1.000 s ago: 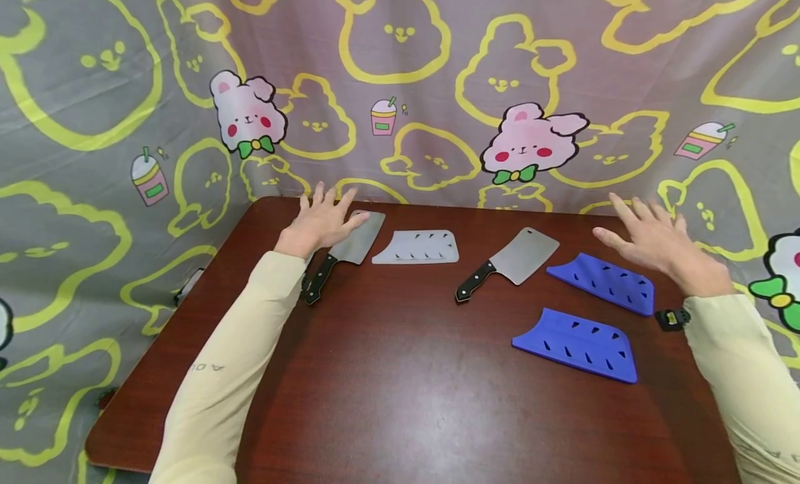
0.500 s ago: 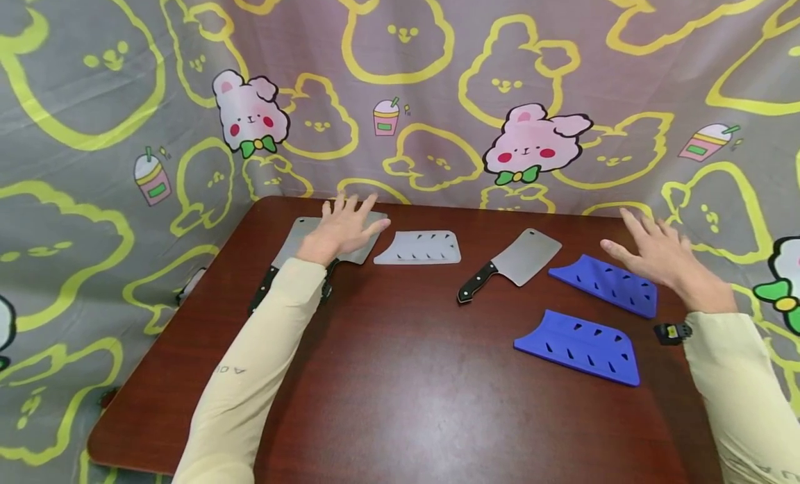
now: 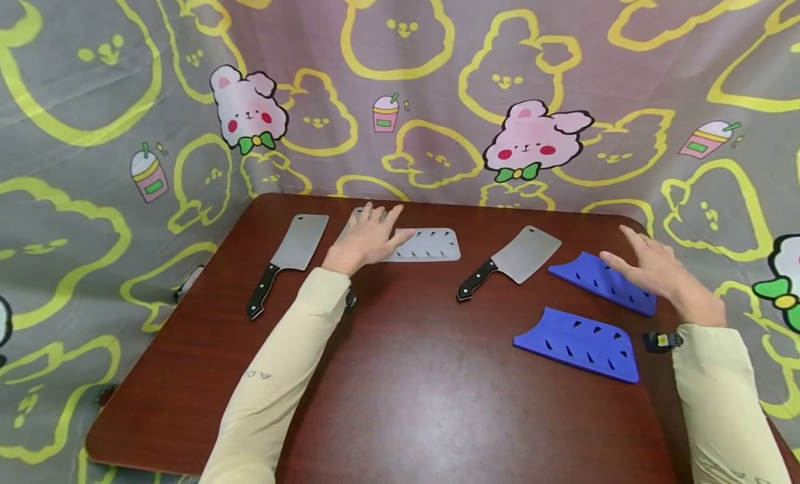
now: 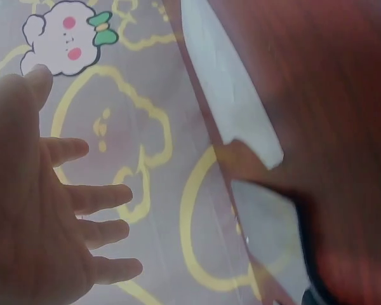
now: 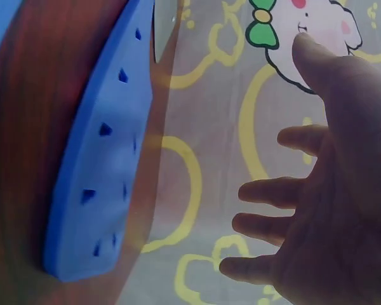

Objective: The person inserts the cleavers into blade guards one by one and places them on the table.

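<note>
Across the surface we see white sheath, long axis crosswise, reaching right from behind our left hand, the nearer hand | far blue sheath partly hidden by our right hand | our fingers spread wide, holding nothing

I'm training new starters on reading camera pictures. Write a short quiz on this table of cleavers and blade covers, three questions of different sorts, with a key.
1. Multiple choice: how many cleavers show in the head view?
a) two
b) three
c) four

2. True or false: the right hand is gripping a cleaver.

3. Fill the gap: in the head view, the left hand partly hides a blade cover that is ____ in colour.

Key:
1. b: one at the left, one partly behind the left hand, one farther right.
2. False: its fingers are stretched out and hold nothing.
3. White.
</note>
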Demonstrator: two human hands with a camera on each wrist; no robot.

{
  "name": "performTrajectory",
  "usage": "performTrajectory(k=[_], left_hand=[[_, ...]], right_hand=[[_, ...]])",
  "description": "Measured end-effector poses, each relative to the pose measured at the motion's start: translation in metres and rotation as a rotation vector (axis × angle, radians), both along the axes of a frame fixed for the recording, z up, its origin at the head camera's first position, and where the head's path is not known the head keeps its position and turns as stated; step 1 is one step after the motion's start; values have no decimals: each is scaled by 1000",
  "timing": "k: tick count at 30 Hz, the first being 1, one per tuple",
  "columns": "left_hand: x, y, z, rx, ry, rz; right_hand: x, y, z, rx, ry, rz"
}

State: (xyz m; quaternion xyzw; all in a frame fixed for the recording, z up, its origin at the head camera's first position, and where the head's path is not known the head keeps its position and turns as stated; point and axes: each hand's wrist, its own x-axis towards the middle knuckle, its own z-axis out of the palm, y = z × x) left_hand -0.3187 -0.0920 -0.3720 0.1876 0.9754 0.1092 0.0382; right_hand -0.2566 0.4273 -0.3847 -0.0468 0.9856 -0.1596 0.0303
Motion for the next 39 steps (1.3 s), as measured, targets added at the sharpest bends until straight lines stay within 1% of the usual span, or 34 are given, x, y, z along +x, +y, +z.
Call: performTrajectory(k=[2,5,10,15,18,21,25,28,33,36,39], left_hand=[[1,6,-3,0,-21,-9],[4,14,-7,37,-53,-13],[8,30,-14,81,-45,-26],[12,52,-24,102,-41,-79],[16,67,-29,133,-58,-115],[20,80,-33,163,-69,-136],[27,93,-37,184,-86,-146],[32,102,-40,193,-101,-155],[38,114,-43,191,-131,-171],[41,121,-44,184,-147,-161],[43,126,-44,192,-169,-132]], right_hand=[[0,1,-5,-18,-1,5],[0,1,-11,-35,-11,14],[2,4,-18,-27,-56,13],[5,7,-28,28,-90,35],[6,8,-34,73,-107,49],[6,10,-37,92,-135,38],[4,12,-42,85,-167,9],[3,14,-46,87,-179,6],[2,16,-47,93,-189,9],[3,18,-46,92,-207,0],[4,20,-45,80,-226,-11]])
